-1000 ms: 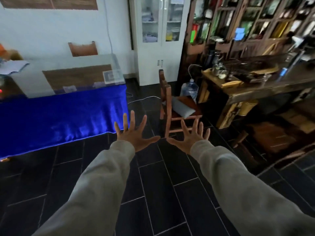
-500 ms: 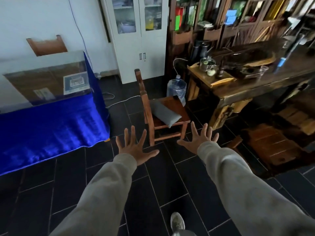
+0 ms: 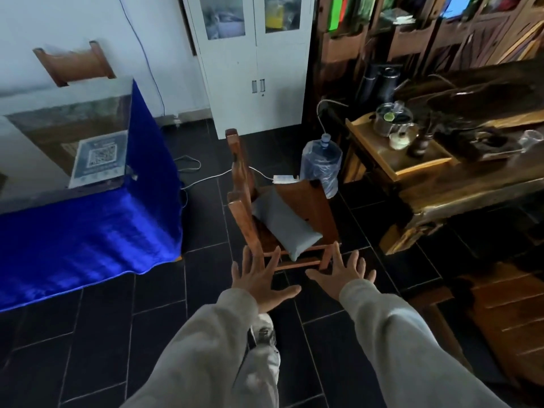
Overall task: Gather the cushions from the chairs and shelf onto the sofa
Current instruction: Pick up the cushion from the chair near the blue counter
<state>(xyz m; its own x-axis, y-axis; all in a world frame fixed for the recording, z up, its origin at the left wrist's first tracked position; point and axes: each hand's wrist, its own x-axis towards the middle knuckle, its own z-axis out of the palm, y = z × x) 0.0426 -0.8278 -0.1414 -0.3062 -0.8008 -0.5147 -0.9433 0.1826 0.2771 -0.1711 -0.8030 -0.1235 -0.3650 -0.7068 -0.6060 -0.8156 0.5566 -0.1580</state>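
A grey cushion [image 3: 284, 223] lies slanted on the seat of a wooden chair [image 3: 315, 207] in the middle of the view, its near corner hanging over the seat's front edge. My left hand [image 3: 260, 279] is stretched out with fingers spread, just short of the chair's near left leg. My right hand [image 3: 343, 273] is also spread open, in front of the chair's near right leg. Neither hand touches the cushion. No sofa is in view.
A table draped in blue cloth [image 3: 88, 240] stands at the left. A water bottle [image 3: 322, 164] and white cable lie behind the chair. A dark wooden tea table [image 3: 441, 184] with a tray and kettle fills the right. A white cabinet [image 3: 253, 63] stands at the back.
The chair and cushion have come much closer and lower in the view as I walk towards them. Both hands stay spread and now reach the chair's front.
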